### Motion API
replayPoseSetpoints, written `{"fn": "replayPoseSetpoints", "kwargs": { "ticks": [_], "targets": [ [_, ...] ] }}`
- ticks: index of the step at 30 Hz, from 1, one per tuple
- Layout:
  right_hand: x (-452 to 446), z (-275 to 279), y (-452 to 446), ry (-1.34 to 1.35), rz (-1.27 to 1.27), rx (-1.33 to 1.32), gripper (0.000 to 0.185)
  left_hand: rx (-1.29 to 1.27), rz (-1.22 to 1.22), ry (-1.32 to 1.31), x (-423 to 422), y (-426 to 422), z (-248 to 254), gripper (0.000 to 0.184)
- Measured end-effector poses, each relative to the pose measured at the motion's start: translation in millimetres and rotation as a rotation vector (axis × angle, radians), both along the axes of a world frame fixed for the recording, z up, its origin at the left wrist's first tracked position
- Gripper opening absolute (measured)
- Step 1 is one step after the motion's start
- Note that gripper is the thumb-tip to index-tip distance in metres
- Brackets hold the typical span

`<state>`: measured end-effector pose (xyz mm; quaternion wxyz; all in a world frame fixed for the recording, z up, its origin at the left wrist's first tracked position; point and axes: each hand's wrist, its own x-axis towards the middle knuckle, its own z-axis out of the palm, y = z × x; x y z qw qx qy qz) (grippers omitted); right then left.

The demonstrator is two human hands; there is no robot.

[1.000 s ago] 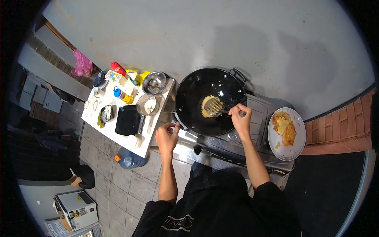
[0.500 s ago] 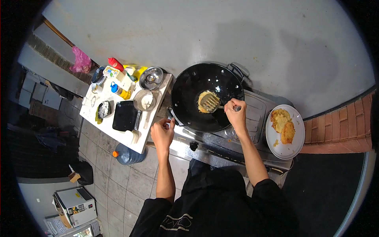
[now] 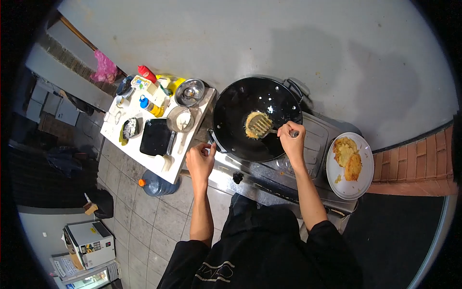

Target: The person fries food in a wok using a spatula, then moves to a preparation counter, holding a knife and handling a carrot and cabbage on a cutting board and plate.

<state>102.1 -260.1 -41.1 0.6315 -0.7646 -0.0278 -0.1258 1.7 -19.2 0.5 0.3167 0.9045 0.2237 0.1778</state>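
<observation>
My right hand [image 3: 292,138] is closed around the handle of a slotted spatula [image 3: 260,125]. The spatula's head lies over a round golden patty [image 3: 251,131] inside a large black wok [image 3: 236,103]. At the wok's left handle [image 3: 216,140], my left hand [image 3: 201,158] has its fingers curled and its thumb raised; whether it pinches anything is too small to tell. Two fried pieces [image 3: 352,166] and small crumbs lie on a white plate [image 3: 337,188] at the right of the stove.
A white table [image 3: 115,137] on the left bears a black square pan [image 3: 154,137], a steel bowl [image 3: 189,92], a glass bowl [image 3: 180,119] and bottles. Below it stands a large water bottle [image 3: 159,184]. The stove's steel top [image 3: 308,139] surrounds the wok.
The view has shifted slightly. My left hand's fingers are more curled than a second ago. The spatula stays over the patty in my right hand.
</observation>
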Motion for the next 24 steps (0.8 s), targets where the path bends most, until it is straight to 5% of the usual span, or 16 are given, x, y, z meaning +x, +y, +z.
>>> {"fn": "replayPoseSetpoints", "kwargs": {
  "ticks": [24],
  "targets": [
    [-0.8, 13.9, 0.3, 0.037, 0.007, 0.002, 0.022, 0.016, 0.059, 0.089, 1.0, -3.1, 10.9, 0.026]
  ]
}}
